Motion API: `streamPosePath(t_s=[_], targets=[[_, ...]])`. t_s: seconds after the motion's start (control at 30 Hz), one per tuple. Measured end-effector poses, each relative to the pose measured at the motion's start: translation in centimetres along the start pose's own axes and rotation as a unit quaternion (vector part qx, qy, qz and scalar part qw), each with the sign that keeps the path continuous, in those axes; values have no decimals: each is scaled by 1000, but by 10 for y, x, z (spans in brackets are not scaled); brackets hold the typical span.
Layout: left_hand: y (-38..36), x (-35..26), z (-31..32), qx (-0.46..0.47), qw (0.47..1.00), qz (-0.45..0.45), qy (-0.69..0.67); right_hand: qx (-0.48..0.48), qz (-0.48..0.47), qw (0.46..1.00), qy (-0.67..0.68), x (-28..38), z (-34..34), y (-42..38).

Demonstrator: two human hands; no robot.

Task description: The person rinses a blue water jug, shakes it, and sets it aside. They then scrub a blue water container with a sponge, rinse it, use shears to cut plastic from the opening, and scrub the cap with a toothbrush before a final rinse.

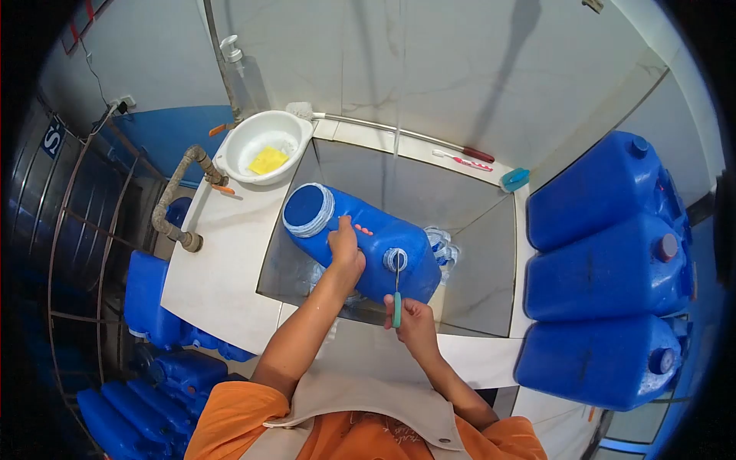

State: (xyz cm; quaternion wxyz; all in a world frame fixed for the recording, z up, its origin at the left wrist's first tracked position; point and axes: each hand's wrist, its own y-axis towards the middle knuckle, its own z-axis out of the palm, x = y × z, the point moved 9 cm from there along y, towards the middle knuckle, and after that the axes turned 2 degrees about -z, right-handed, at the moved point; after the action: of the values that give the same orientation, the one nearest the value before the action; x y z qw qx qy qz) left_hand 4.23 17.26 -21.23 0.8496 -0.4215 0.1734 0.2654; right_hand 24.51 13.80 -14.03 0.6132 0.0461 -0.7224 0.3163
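Note:
A large blue jug (368,238) lies tilted over the tiled sink (475,284), its wide round mouth at the upper left and a small opening (395,260) near its lower right end. My left hand (346,249) is closed on the jug's handle at its middle. My right hand (414,322) grips the green handle of a thin tool (396,308), whose shaft reaches to the small opening. What the tip touches inside cannot be made out.
A white basin (264,147) with a yellow sponge (267,160) sits back left, near pipes (172,201). A long rod (399,135), toothbrush (464,160) and blue-green brush (514,179) lie on the back ledge. Blue jugs (598,268) stand right; more blue containers (146,406) are lower left.

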Motion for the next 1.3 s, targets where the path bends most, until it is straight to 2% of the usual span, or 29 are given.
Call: streamPosePath(t_s=[0.07,0.13,0.17,0.23,0.27,0.3,0.33,0.37,0.43,0.5,0.53,0.6,0.63,0.7,0.73,0.8,0.9,1.13,1.23,1.3], targets=[[-19,4,-15,34,999,3,12,-22,-25,999,-24,13,-13,3],[-24,2,-18,65,998,12,23,30,60,983,171,32,-15,4],[-21,0,-22,63,998,15,20,33,62,982,173,33,-13,1],[-20,-1,-31,53,998,14,16,26,54,997,40,31,-13,-6],[-16,-2,-30,40,999,21,25,25,55,997,37,25,-12,-4],[-15,-1,-25,30,999,26,32,-12,-60,997,-57,36,-20,5],[-17,-1,-23,13,999,21,26,-49,-175,972,-151,50,-24,9],[-20,-2,-21,15,999,19,24,-83,-284,925,-239,63,-24,4],[-20,-3,-22,11,999,16,28,-68,-271,931,-233,72,-22,9],[-20,-4,-23,15,999,22,34,-6,-290,904,-313,81,-5,15],[-21,-4,-24,16,999,26,39,-7,-292,904,-311,85,-5,16],[-20,-3,-28,7,999,15,40,74,-319,871,-366,92,12,16],[-21,0,-30,-4,999,1,40,75,-320,871,-366,98,13,15],[-19,0,-29,2,999,-1,39,114,-283,855,-419,97,20,13],[-18,1,-30,8,999,-3,38,114,-282,856,-418,94,22,13],[-16,1,-29,10,999,2,39,71,-367,800,-470,96,29,5],[-16,1,-27,14,999,6,35,29,-405,771,-491,90,33,2],[-16,2,-30,-13,999,-10,43,-14,-426,779,-461,85,33,0],[-15,2,-29,4,999,-3,37,-19,-426,782,-454,90,31,-1],[-21,2,-32,5,999,2,41,-31,-313,857,-408,82,18,15]])
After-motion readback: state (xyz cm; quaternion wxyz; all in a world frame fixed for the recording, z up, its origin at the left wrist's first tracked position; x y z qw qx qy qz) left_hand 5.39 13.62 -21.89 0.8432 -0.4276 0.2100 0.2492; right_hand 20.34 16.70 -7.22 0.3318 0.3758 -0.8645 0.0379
